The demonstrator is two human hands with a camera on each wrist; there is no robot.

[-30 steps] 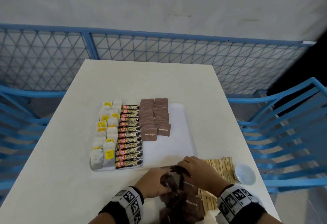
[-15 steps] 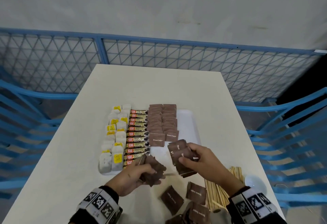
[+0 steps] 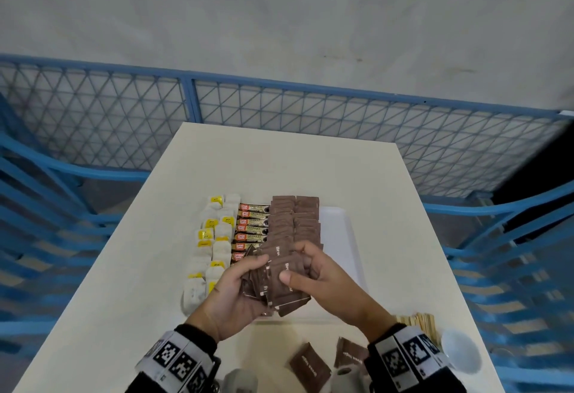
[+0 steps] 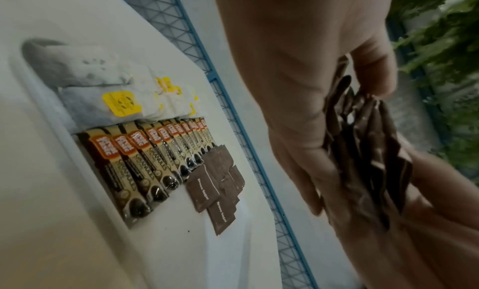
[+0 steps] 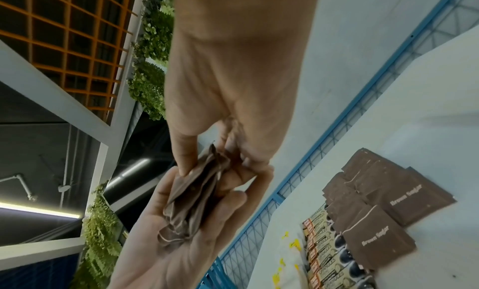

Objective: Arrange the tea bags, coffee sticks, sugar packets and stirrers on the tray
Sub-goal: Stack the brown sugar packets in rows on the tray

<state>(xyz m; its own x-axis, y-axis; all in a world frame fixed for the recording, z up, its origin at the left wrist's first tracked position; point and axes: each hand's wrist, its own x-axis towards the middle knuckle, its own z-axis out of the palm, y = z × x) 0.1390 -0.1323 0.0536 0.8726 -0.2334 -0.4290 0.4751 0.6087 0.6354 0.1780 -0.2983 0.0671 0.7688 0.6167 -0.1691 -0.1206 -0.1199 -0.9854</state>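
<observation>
Both hands hold one bunch of brown sugar packets (image 3: 281, 281) above the near part of the white tray (image 3: 348, 256). My left hand (image 3: 239, 290) cups the bunch from below, fingers curled round it (image 4: 362, 150). My right hand (image 3: 313, 274) pinches the packets with thumb on top (image 5: 197, 191). On the tray lie tea bags (image 3: 214, 243) with yellow tags at the left, coffee sticks (image 3: 251, 225) beside them, and two rows of sugar packets (image 3: 295, 218). Wooden stirrers (image 3: 416, 324) lie on the table at the near right.
Two loose sugar packets (image 3: 309, 367) lie on the white table (image 3: 279, 159) near its front edge. A small white bowl (image 3: 459, 352) stands at the near right beside the stirrers. Blue chairs (image 3: 509, 262) flank the table, and a blue mesh fence (image 3: 310, 119) runs behind it.
Both hands rose from the table's front edge with sugar packets and came together over the tray. The separate handfuls are now one bunch held by both hands.
</observation>
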